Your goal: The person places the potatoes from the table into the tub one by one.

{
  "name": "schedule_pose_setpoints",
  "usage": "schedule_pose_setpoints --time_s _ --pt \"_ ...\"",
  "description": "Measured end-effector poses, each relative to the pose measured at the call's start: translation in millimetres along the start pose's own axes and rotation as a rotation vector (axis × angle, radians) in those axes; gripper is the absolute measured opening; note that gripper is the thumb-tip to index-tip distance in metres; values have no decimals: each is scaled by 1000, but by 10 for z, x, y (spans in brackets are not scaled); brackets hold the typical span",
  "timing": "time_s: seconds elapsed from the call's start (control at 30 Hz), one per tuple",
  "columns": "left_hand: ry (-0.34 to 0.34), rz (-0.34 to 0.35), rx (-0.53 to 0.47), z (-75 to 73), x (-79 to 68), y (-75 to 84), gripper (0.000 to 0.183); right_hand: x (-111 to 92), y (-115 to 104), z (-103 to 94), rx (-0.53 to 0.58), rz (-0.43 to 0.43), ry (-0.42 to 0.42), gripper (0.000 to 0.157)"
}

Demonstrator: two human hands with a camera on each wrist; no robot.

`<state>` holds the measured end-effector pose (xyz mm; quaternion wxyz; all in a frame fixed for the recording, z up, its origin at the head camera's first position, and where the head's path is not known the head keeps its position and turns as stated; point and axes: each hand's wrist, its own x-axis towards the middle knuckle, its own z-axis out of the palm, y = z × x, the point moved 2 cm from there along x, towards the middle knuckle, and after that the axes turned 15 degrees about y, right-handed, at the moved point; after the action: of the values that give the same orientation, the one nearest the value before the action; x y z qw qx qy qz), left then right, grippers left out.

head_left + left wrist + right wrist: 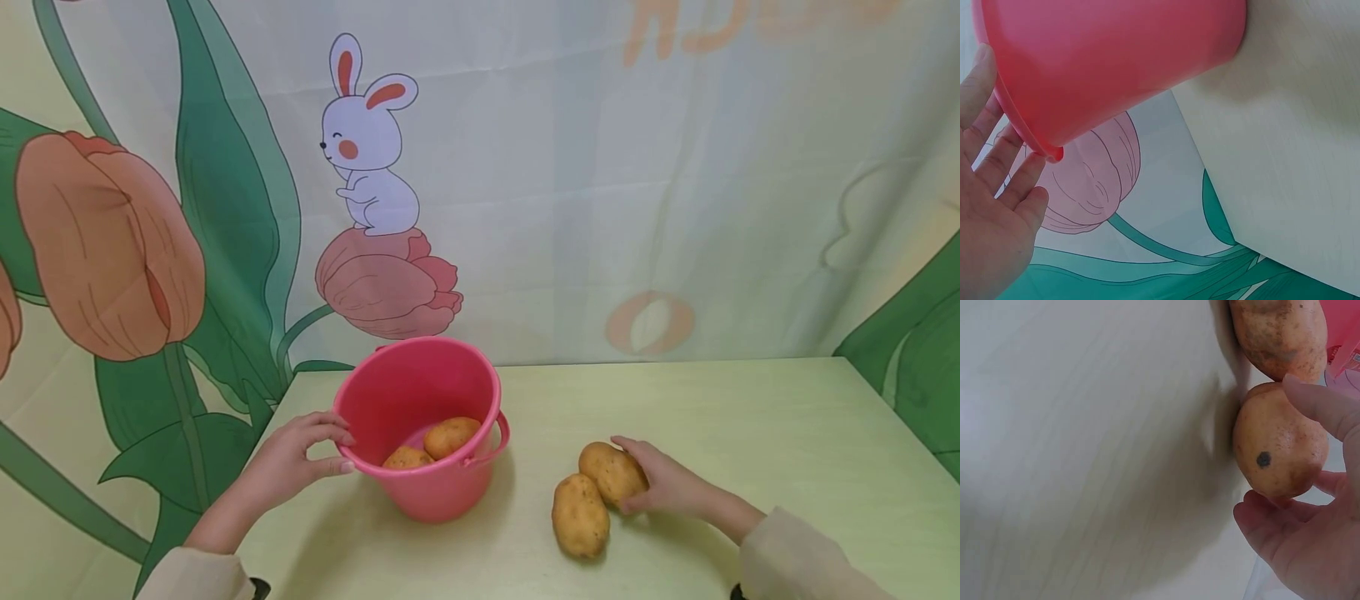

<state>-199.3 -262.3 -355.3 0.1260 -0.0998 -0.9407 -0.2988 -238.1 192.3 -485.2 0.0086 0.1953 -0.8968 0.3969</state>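
A pink bucket [442, 492] with a side handle stands at the table's left part. Two potatoes [452, 437] lie inside it, partly hidden by the front rim. My left hand [303, 457] holds the bucket's left rim; the left wrist view shows the thumb on the outer side and some fingertips behind the rim. On the table to the bucket's right, two more potatoes lie against each other. Around the farther potato [1280, 440], which has a dark spot, my right hand [663, 482] curls thumb and fingers. The nearer potato [581, 517] is untouched.
The pale table [787, 433] extends right of the potatoes and ends at a back edge. Behind it hangs a curtain [525, 183] printed with a rabbit, tulips and leaves. The bucket's handle [497, 442] sticks out on its right side.
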Motion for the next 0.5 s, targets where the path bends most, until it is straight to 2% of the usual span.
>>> schedule_pose_setpoints --time_s 0.23,0.5 --pt "1 3 -12 1 -6 1 32 -21 -29 35 -39 5 39 95" --pt "7 2 -11 -2 -9 -1 31 -16 -28 30 -87 -13 80 80"
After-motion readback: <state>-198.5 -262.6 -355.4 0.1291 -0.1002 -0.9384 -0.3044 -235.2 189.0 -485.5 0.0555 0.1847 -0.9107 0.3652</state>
